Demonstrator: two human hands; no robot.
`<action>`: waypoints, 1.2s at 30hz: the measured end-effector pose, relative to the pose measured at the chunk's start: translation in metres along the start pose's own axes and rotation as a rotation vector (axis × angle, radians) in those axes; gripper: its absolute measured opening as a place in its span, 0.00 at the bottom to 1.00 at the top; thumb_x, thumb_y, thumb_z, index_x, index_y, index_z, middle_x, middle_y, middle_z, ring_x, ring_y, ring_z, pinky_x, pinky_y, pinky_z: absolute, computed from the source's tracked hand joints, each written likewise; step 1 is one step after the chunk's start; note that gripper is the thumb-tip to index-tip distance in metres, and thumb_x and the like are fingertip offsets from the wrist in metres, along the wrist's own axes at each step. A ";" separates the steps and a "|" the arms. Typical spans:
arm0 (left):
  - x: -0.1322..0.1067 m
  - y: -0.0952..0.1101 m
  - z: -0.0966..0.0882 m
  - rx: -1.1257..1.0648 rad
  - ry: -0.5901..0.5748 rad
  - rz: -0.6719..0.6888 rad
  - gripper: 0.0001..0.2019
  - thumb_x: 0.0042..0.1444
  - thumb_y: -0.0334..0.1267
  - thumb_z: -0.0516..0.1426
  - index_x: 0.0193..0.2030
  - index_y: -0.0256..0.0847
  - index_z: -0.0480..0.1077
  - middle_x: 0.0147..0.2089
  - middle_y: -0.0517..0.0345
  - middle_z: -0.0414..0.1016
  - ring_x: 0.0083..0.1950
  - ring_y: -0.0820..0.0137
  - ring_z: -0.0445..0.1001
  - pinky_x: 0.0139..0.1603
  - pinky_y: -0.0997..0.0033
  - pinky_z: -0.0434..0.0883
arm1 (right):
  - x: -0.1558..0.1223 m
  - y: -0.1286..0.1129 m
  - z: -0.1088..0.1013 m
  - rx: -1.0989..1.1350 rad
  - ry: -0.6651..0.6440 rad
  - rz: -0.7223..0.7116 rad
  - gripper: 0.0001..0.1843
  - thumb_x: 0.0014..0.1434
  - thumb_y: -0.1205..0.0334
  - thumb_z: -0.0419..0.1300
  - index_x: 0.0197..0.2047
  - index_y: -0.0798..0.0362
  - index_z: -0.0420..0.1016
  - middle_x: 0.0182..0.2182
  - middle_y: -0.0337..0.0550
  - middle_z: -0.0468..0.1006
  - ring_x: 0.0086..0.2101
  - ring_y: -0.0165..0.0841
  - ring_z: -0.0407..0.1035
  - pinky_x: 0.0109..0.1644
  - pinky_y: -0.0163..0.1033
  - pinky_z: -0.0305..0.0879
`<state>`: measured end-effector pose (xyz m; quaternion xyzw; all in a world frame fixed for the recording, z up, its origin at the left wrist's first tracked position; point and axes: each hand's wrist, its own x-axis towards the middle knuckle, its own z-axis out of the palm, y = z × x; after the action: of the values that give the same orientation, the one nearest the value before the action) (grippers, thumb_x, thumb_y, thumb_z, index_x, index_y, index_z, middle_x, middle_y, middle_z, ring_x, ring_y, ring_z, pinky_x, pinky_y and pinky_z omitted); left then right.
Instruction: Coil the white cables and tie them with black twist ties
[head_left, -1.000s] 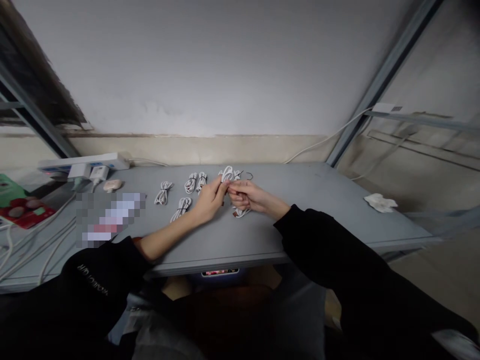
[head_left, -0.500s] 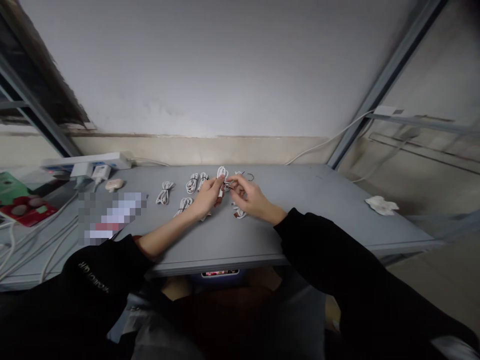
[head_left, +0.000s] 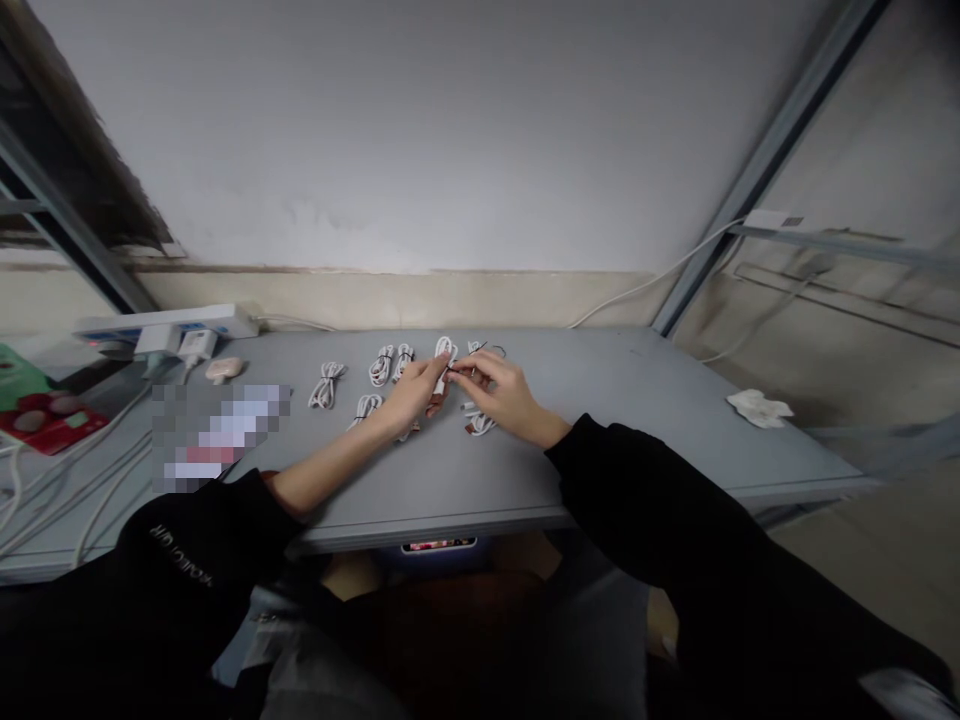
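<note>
My left hand is closed round a coiled white cable held upright over the grey table. My right hand pinches a thin black twist tie at the coil's middle. Several tied white cable bundles lie in a row to the left: one at the far left, two near the back, one nearer me. Another white cable lies under my right hand. A loose black tie rests just behind the hands.
A white power strip with plugged chargers sits at the back left, white cords trailing toward me. A small beige object lies next to it. A red and green packet sits far left. A crumpled white tissue lies at right.
The coil was lowered slightly and held more upright. My right hand opened from a closed grip beside it to pinching the black tie at the coil.
</note>
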<state>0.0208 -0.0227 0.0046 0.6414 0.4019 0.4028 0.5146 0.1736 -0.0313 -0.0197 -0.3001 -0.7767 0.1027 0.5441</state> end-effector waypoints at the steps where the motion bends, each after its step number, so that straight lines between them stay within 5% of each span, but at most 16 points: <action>1: 0.000 0.000 0.000 0.016 0.009 0.014 0.21 0.63 0.53 0.50 0.24 0.42 0.57 0.16 0.67 0.52 0.15 0.79 0.52 0.16 0.76 0.53 | 0.000 -0.001 0.001 0.067 -0.006 0.074 0.07 0.60 0.57 0.61 0.37 0.52 0.72 0.28 0.37 0.70 0.25 0.27 0.61 0.31 0.36 0.62; 6: 0.001 -0.005 0.000 0.176 0.078 0.109 0.18 0.64 0.50 0.48 0.26 0.42 0.57 0.15 0.68 0.56 0.15 0.77 0.56 0.17 0.75 0.54 | 0.002 0.001 0.003 0.563 -0.184 0.522 0.16 0.60 0.47 0.59 0.32 0.51 0.65 0.20 0.31 0.65 0.16 0.24 0.58 0.18 0.31 0.53; 9: 0.000 -0.009 -0.002 0.295 0.091 0.190 0.18 0.64 0.49 0.46 0.26 0.42 0.58 0.17 0.67 0.58 0.17 0.76 0.59 0.20 0.74 0.57 | 0.005 0.001 0.000 0.737 -0.267 0.644 0.17 0.57 0.48 0.62 0.30 0.52 0.65 0.20 0.31 0.66 0.15 0.22 0.57 0.15 0.30 0.50; 21: -0.007 -0.004 -0.009 1.080 0.157 0.409 0.11 0.66 0.43 0.46 0.41 0.41 0.64 0.28 0.56 0.73 0.30 0.66 0.72 0.33 0.70 0.62 | 0.009 0.000 0.001 0.543 -0.065 0.648 0.11 0.48 0.65 0.67 0.33 0.53 0.69 0.26 0.32 0.68 0.21 0.22 0.59 0.20 0.28 0.55; 26: -0.008 0.001 -0.010 1.325 0.136 0.592 0.09 0.66 0.37 0.47 0.40 0.40 0.66 0.36 0.50 0.76 0.36 0.65 0.74 0.37 0.69 0.63 | 0.009 -0.001 0.000 0.753 -0.126 0.681 0.06 0.50 0.70 0.61 0.33 0.53 0.70 0.22 0.32 0.66 0.20 0.23 0.57 0.20 0.30 0.54; 30: -0.008 0.007 -0.012 1.425 0.169 0.652 0.08 0.65 0.34 0.48 0.38 0.40 0.66 0.37 0.50 0.76 0.39 0.65 0.73 0.38 0.67 0.62 | 0.009 -0.004 -0.001 0.922 -0.157 0.772 0.02 0.55 0.66 0.58 0.34 0.55 0.70 0.27 0.39 0.73 0.22 0.26 0.62 0.21 0.32 0.58; 36: -0.007 0.008 -0.015 1.539 0.151 0.689 0.09 0.66 0.35 0.48 0.40 0.39 0.68 0.37 0.49 0.75 0.39 0.63 0.71 0.38 0.65 0.61 | 0.014 -0.003 -0.003 1.097 -0.147 0.973 0.16 0.67 0.62 0.44 0.32 0.54 0.67 0.27 0.42 0.73 0.22 0.26 0.61 0.21 0.30 0.58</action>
<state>0.0053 -0.0250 0.0141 0.8709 0.3796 0.1932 -0.2452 0.1721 -0.0264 -0.0056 -0.2879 -0.4274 0.7259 0.4555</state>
